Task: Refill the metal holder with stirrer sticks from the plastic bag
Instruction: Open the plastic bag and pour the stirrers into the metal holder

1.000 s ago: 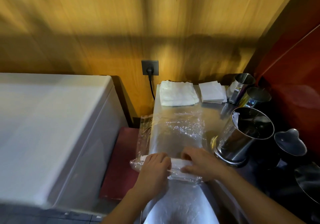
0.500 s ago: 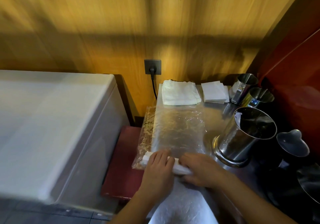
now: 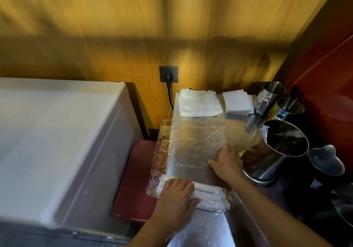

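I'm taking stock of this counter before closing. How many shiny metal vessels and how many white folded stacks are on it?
Shiny metal vessels along the right edge: 5 (large cylindrical holder, two smaller cups, a dark spouted pitcher, one cut off by the frame edge)
White folded stacks: 2 (cloth towel, paper napkins)
Total: 7

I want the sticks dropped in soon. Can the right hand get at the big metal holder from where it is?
Probably yes: the right hand lies flat beside the metal holder, nothing between them.

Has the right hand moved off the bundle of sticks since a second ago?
Yes. The right hand left the stirrer bundle and went forward and right, now beside the base of the big metal holder.
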Demonstrator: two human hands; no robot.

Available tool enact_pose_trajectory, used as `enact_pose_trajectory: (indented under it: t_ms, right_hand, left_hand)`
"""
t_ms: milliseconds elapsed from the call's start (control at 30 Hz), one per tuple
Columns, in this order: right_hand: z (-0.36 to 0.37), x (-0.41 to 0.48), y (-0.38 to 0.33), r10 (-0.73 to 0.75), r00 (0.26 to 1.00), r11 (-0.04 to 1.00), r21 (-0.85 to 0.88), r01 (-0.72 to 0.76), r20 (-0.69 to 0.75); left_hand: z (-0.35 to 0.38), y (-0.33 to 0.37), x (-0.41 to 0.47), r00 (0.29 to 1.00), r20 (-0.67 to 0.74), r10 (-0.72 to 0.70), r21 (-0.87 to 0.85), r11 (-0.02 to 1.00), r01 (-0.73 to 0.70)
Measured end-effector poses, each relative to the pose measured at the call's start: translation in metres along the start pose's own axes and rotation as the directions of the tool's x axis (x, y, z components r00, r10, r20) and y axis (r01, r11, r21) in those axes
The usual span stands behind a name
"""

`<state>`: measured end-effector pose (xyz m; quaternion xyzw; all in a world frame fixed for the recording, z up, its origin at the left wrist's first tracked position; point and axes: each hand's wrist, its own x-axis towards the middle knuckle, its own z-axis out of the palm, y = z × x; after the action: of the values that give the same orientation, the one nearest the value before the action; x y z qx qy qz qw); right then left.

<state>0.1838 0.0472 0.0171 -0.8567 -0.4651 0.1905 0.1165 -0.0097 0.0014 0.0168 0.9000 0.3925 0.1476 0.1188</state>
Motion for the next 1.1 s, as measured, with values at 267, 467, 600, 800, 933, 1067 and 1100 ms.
enact_pose_trajectory:
  t_ms: [267, 467, 600, 800, 933, 1067, 1100]
  right_hand:
    - [-0.005, 0.014, -0.006, 0.098, 0.989, 0.924, 0.358, -0.131, 0.11]
    - [-0.01, 0.015, -0.008, -0.022, 1.0, 0.84, 0.542, 0.01, 0.016]
    - [-0.024, 0.016, -0.016, -0.065, 0.994, 0.751, 0.651, 0.108, -0.09]
    - [-0.06, 0.008, -0.028, -0.183, 0.972, 0.707, 0.667, 0.236, -0.15]
    - [-0.084, -0.004, -0.042, -0.273, 0.944, 0.681, 0.657, 0.324, -0.183]
    - [-0.111, -0.02, -0.048, -0.358, 0.917, 0.652, 0.656, 0.38, -0.175]
    - [-0.11, -0.024, -0.053, -0.373, 0.905, 0.685, 0.598, 0.416, -0.203]
  left_hand:
    - [0.008, -0.005, -0.002, 0.991, 0.128, -0.046, -0.097, 0.994, 0.058]
    - [0.005, -0.006, 0.0, 0.989, 0.15, 0.016, -0.07, 0.998, -0.006]
    - [-0.008, -0.001, 0.005, 0.994, 0.065, 0.09, -0.018, 0.996, -0.089]
    - [-0.034, 0.01, 0.016, 0.959, 0.25, 0.132, -0.129, 0.986, -0.102]
    - [-0.071, 0.02, 0.033, 0.966, 0.088, 0.243, -0.167, 0.96, -0.227]
    - [-0.127, 0.042, 0.072, 0.843, -0.242, 0.48, 0.023, 0.872, -0.489]
    - [-0.14, 0.05, 0.084, 0.8, -0.276, 0.533, 0.095, 0.843, -0.529]
